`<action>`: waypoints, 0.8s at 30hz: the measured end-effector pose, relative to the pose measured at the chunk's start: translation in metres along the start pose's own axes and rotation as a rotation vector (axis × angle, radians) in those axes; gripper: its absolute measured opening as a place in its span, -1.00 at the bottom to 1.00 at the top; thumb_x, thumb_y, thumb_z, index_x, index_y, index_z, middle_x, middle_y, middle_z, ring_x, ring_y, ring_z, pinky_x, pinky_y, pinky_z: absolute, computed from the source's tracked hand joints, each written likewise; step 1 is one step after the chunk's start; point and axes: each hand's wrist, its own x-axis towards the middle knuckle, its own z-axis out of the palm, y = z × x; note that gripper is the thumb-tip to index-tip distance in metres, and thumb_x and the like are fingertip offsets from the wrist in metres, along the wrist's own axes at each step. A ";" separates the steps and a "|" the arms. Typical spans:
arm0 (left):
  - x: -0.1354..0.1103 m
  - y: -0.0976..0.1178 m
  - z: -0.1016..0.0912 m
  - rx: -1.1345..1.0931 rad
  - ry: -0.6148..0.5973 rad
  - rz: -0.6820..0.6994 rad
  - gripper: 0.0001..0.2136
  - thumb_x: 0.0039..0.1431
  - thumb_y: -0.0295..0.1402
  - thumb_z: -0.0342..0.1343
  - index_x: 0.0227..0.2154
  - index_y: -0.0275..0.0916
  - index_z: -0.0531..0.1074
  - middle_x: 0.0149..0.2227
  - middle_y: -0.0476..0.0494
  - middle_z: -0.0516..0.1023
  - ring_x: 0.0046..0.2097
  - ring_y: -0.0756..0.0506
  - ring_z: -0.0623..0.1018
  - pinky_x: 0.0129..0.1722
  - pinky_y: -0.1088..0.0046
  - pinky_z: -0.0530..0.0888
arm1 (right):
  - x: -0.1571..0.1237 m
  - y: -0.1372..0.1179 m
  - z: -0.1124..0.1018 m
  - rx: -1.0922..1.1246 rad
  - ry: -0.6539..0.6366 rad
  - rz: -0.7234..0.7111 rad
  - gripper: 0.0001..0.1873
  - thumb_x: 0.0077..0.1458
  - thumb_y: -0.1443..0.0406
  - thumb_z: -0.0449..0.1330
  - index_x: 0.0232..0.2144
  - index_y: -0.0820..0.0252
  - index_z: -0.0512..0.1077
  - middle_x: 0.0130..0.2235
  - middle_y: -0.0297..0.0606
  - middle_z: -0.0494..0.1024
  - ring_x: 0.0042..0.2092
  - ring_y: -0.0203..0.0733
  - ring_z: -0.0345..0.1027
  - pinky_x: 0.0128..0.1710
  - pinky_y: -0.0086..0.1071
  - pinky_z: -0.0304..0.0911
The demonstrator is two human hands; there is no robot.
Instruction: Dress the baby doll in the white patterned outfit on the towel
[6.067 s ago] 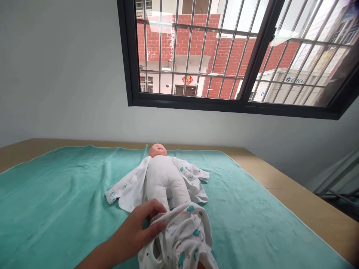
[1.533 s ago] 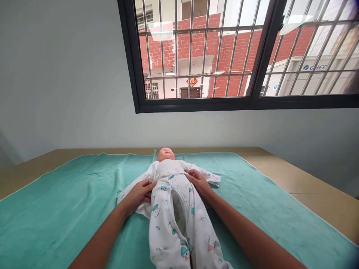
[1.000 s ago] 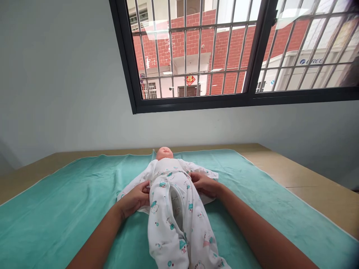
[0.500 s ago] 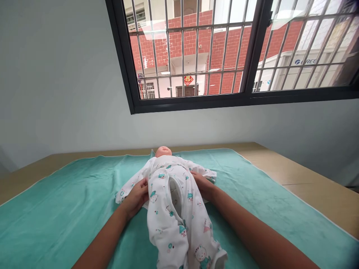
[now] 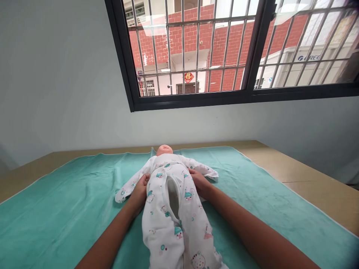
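Note:
A baby doll (image 5: 164,150) lies on its back with its head toward the wall. It wears a white printed top (image 5: 134,184), its sleeves spread to both sides. White baby pants (image 5: 193,218) with the same kind of print cover its middle and stretch toward me, a long opening at the crotch. My left hand (image 5: 141,189) is closed on the left edge of the pants near the waist, fingers curled. On the opposite edge my right hand (image 5: 200,183) grips the pants, its fingertips partly hidden by cloth.
A green cloth (image 5: 73,209) lies under the doll on a wooden tabletop (image 5: 303,183). Behind the table rises a pale wall (image 5: 67,82) with a dark-framed, barred window (image 5: 190,102).
My left hand has moved slightly up along the side of the pants. The pant legs have shifted a little left and toward me, and the top's left sleeve shows more.

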 end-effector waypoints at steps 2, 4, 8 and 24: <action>0.003 -0.001 -0.005 0.002 0.007 -0.017 -0.65 -0.20 -0.21 0.30 -0.32 -0.22 0.39 -0.35 -0.06 0.59 -0.25 -0.16 0.55 -0.30 0.38 0.44 | 0.001 0.000 -0.003 0.019 0.024 -0.016 -0.82 -0.19 0.25 0.30 -0.49 0.17 0.40 -0.54 -0.39 0.42 -0.49 -0.30 0.24 -0.46 -0.38 0.17; 0.004 0.003 -0.011 0.000 0.007 -0.030 -0.60 -0.18 -0.21 0.29 -0.24 -0.23 0.41 -0.32 -0.08 0.60 -0.25 -0.15 0.55 -0.27 0.38 0.44 | 0.003 0.001 -0.006 0.031 0.045 -0.038 -0.89 -0.17 0.29 0.24 -0.51 0.17 0.38 -0.54 -0.41 0.38 -0.49 -0.32 0.19 -0.49 -0.42 0.10; 0.001 0.016 -0.018 0.097 0.003 -0.023 -0.54 -0.07 -0.12 0.26 -0.12 -0.25 0.45 -0.17 -0.14 0.61 -0.09 -0.20 0.54 -0.08 0.33 0.42 | 0.002 -0.001 -0.006 0.017 0.049 -0.061 -0.91 -0.12 0.30 0.20 -0.47 0.18 0.39 -0.50 -0.41 0.35 -0.45 -0.32 0.18 -0.49 -0.45 0.07; 0.024 0.006 -0.002 0.472 0.153 0.234 -0.76 0.25 -0.10 -0.13 -0.33 -0.12 0.31 -0.30 -0.10 0.53 -0.21 -0.20 0.50 -0.20 0.34 0.35 | 0.013 -0.061 -0.012 -0.573 -0.216 -0.228 -0.88 -0.15 0.32 0.31 -0.57 0.18 0.41 0.11 -0.26 0.43 0.00 -0.04 0.34 -0.08 -0.26 0.27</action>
